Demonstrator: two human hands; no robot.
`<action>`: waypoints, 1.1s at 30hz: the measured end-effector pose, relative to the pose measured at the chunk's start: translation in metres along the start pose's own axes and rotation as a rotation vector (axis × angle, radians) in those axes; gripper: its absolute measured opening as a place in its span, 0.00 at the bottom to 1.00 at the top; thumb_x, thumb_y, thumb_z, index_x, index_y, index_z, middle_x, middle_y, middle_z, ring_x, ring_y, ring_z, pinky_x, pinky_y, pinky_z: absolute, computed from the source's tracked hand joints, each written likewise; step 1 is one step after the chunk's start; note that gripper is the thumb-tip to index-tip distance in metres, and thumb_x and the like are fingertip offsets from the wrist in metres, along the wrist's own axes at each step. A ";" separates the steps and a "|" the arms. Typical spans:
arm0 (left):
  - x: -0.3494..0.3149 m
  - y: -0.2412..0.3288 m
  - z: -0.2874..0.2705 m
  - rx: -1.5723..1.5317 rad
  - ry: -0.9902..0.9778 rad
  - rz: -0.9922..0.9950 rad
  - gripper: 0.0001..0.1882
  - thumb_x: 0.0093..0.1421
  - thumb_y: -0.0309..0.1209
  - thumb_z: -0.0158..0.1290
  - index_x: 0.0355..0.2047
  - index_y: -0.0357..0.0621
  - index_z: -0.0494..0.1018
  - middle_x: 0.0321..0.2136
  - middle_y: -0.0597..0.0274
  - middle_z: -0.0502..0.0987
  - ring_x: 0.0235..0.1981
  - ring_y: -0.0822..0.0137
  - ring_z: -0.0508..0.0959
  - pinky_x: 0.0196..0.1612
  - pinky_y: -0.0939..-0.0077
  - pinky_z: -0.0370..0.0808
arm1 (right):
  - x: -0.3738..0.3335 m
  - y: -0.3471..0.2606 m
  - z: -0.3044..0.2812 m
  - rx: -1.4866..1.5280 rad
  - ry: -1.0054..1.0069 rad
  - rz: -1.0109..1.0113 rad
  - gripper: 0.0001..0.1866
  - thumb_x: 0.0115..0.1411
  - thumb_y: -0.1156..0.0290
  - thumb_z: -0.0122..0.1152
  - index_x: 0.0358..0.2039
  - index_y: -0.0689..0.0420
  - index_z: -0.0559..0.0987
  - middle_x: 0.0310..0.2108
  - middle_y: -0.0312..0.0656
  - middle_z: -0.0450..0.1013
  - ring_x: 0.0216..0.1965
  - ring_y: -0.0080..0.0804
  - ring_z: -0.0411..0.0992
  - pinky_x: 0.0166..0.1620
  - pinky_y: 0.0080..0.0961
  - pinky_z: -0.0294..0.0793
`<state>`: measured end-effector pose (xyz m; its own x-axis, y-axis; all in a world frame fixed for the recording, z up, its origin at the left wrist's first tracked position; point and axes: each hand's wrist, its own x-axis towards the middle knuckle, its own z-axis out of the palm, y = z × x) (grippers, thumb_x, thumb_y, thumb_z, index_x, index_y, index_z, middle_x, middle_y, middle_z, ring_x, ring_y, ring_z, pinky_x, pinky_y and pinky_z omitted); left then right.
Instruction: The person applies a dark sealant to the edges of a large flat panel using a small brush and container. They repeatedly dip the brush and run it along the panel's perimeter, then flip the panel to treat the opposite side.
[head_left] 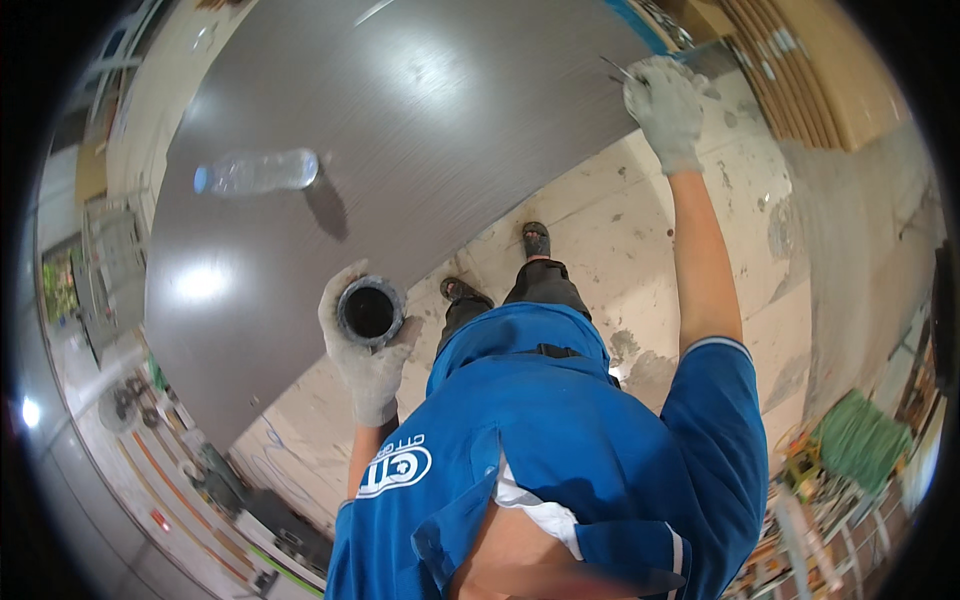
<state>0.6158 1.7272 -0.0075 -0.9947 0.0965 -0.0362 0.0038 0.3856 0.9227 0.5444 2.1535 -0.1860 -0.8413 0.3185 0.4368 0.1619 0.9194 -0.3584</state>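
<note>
Head: curled hands (362, 372) (668, 112) round cup (400, 303), tool (617, 68)

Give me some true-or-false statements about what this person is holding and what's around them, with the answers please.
1. The left hand holds a round cup. True.
2. The right hand is empty. False: a thin tool is in its fingers.
3. Both hands wear pale gloves. True.
4. The plastic bottle has a red cap. False: its cap is blue.
5. The bottle is on the grey panel, apart from both hands. True.
6. The person's shirt is yellow. False: it is blue.
</note>
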 end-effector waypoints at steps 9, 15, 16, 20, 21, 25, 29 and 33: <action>-0.020 -0.020 -0.045 0.137 -0.042 0.004 0.39 0.42 0.25 0.72 0.56 0.42 0.68 0.51 0.56 0.74 0.51 0.62 0.76 0.55 0.68 0.74 | -0.072 -0.143 0.004 0.120 -0.258 -0.179 0.08 0.60 0.65 0.63 0.38 0.54 0.80 0.37 0.44 0.77 0.43 0.44 0.73 0.49 0.39 0.69; -0.064 -0.048 -0.083 0.024 0.068 -0.011 0.40 0.43 0.28 0.73 0.57 0.43 0.67 0.52 0.57 0.73 0.53 0.64 0.74 0.57 0.69 0.72 | -0.103 -0.264 0.006 0.268 -0.454 -0.510 0.08 0.63 0.65 0.61 0.40 0.53 0.77 0.38 0.43 0.74 0.43 0.43 0.71 0.48 0.40 0.69; -0.076 -0.056 -0.101 -0.029 0.101 -0.041 0.40 0.43 0.27 0.73 0.57 0.42 0.67 0.52 0.57 0.72 0.53 0.65 0.74 0.58 0.69 0.72 | -0.113 -0.291 0.009 0.275 -0.500 -0.560 0.08 0.62 0.65 0.62 0.40 0.52 0.77 0.37 0.42 0.74 0.42 0.42 0.71 0.47 0.40 0.69; -0.122 -0.084 -0.159 -0.154 0.280 -0.129 0.41 0.44 0.26 0.73 0.59 0.42 0.66 0.51 0.57 0.73 0.52 0.65 0.75 0.57 0.69 0.73 | -0.147 -0.393 0.030 0.350 -0.547 -0.713 0.08 0.60 0.66 0.64 0.39 0.52 0.77 0.36 0.41 0.73 0.40 0.41 0.71 0.45 0.40 0.69; -0.136 -0.088 -0.163 -0.161 0.331 -0.152 0.42 0.44 0.25 0.72 0.59 0.41 0.65 0.50 0.56 0.73 0.52 0.65 0.75 0.57 0.69 0.73 | -0.156 -0.409 0.036 0.381 -0.552 -0.752 0.08 0.59 0.66 0.64 0.38 0.52 0.77 0.36 0.40 0.73 0.40 0.40 0.71 0.45 0.39 0.69; -0.178 -0.111 -0.214 -0.215 0.464 -0.219 0.42 0.44 0.25 0.72 0.59 0.39 0.65 0.48 0.56 0.75 0.49 0.65 0.77 0.54 0.70 0.75 | -0.192 -0.507 0.073 0.470 -0.629 -0.894 0.09 0.57 0.67 0.64 0.38 0.52 0.77 0.37 0.40 0.74 0.41 0.40 0.72 0.45 0.38 0.70; -0.208 -0.125 -0.253 -0.176 0.584 -0.257 0.40 0.44 0.26 0.72 0.58 0.38 0.66 0.46 0.56 0.77 0.46 0.65 0.78 0.53 0.70 0.75 | -0.228 -0.624 0.107 0.571 -0.651 -1.044 0.07 0.58 0.69 0.63 0.37 0.52 0.78 0.37 0.40 0.74 0.42 0.39 0.73 0.47 0.37 0.71; -0.226 -0.122 -0.275 -0.141 0.679 -0.302 0.39 0.44 0.25 0.71 0.57 0.38 0.67 0.44 0.58 0.76 0.45 0.67 0.78 0.51 0.71 0.76 | -0.269 -0.722 0.118 0.580 -0.710 -1.157 0.06 0.59 0.71 0.57 0.36 0.52 0.80 0.35 0.40 0.76 0.42 0.38 0.76 0.45 0.39 0.74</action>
<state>0.8114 1.4061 -0.0068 -0.7954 -0.5988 -0.0931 -0.2471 0.1801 0.9521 0.5931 1.3769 -0.1418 -0.4543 -0.8463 0.2781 -0.8409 0.3045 -0.4473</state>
